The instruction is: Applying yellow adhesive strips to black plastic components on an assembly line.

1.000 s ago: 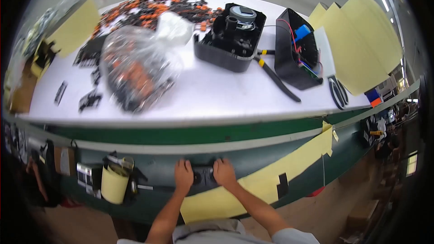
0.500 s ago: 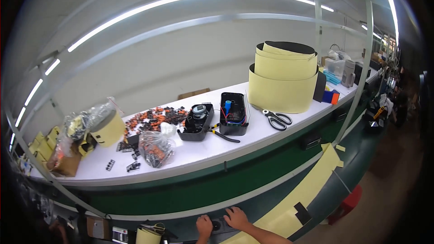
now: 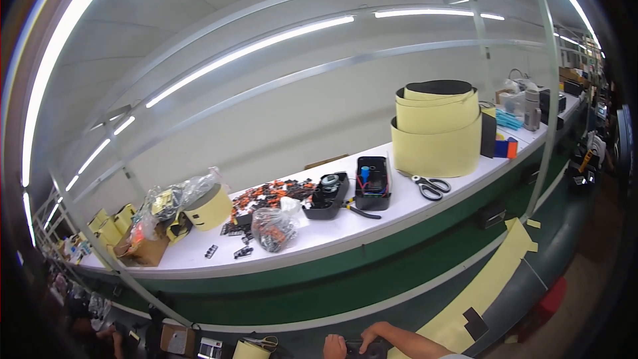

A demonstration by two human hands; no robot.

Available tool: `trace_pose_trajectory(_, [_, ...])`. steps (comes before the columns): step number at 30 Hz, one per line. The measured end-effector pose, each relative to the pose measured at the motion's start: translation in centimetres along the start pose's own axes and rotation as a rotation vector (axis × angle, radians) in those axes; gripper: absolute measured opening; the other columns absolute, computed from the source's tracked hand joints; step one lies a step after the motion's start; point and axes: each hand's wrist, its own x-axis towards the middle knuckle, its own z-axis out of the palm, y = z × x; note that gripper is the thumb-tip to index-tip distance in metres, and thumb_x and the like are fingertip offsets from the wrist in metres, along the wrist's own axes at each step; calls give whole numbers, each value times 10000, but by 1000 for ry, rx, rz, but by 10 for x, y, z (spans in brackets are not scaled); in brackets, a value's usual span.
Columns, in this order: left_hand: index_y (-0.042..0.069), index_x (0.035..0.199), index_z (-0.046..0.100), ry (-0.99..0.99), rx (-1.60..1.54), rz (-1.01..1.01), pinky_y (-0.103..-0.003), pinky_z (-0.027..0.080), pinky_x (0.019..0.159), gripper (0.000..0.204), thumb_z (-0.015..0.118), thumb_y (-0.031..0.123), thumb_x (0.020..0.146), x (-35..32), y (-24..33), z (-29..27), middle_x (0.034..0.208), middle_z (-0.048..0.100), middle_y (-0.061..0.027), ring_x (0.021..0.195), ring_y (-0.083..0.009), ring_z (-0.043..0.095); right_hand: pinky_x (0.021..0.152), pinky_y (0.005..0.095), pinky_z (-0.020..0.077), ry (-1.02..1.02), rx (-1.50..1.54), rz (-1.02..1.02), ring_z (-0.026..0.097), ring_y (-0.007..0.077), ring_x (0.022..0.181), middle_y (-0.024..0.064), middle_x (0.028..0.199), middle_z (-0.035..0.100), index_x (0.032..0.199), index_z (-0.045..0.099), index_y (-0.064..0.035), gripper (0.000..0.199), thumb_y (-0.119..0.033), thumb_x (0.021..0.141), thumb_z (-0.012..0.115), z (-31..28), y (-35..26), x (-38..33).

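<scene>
The long white surface (image 3: 372, 229) with its green front edge sweeps across the middle of the view, far above the hands. On its right end stands a big roll of pale yellow sheet with a black core (image 3: 437, 129), the largest thing on it. Left of centre sits a smaller yellow roll (image 3: 208, 207) among clear plastic bags (image 3: 169, 198), and further left a brown cardboard box (image 3: 143, 249). Mid-surface: an open black plastic housing with coloured wires inside (image 3: 371, 183), just beside a black housing holding a round speaker part (image 3: 325, 195), then a scatter of small orange and black parts (image 3: 269, 194) and a clear bag of the same parts (image 3: 274, 226). Black-handled scissors (image 3: 428, 187) lie between the wired housing and the big roll. A long strip of yellow sheet (image 3: 495, 286) hangs down the lower front.

Down at the bottom edge, both hands meet on a small dark object (image 3: 364, 348) at the lower ledge. The left hand (image 3: 334, 346) rests at its left side, fingers curled down on it; the right hand (image 3: 379, 332) lies over its top and right, fingers bent around it. Whether either hand truly grips it I cannot tell, so low in the view. The dark object sits between the two hands, touching both, well apart from everything up on the surface.
</scene>
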Motion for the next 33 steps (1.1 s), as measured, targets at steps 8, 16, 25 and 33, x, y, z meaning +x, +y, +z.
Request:
trace_pose_trajectory(8, [-25, 1028, 603, -72, 139, -108, -493, 503, 779, 300, 427, 214, 983, 2, -18, 16, 1018, 642, -257, 899, -394, 626, 711, 361, 526, 207, 452, -81, 658, 228, 838, 121, 1003, 684, 1160, 646, -8, 700, -535, 711, 752, 31, -9, -32])
trace_pose_trajectory(16, [48, 697, 622, -47, 230, -222, -519, 525, 605, 297, 498, 254, 871, 32, -34, 22, 700, 644, -188, 649, -415, 635, 647, 334, 467, 222, 433, -63, 613, 185, 772, 69, 957, 647, 1015, 687, 22, 815, -708, 656, 709, 43, 17, 14])
trace_pose_trajectory(25, [43, 701, 661, -40, 141, -285, -524, 542, 633, 407, 454, 313, 924, 29, -44, 23, 731, 667, -212, 685, -413, 665, 645, 334, 519, 364, 990, -139, 650, 180, 737, 68, 862, 695, 953, 723, -33, 436, -399, 726, 796, 52, -55, -65])
trace_pose_trajectory(33, [43, 1052, 672, 107, -586, -729, -414, 502, 830, 396, 443, 357, 973, -37, -83, 8, 1074, 668, -190, 901, -368, 653, 806, 384, 543, 136, 392, -76, 678, 257, 924, 145, 1025, 701, 1114, 668, 56, 724, -455, 630, 841, -114, 21, -22])
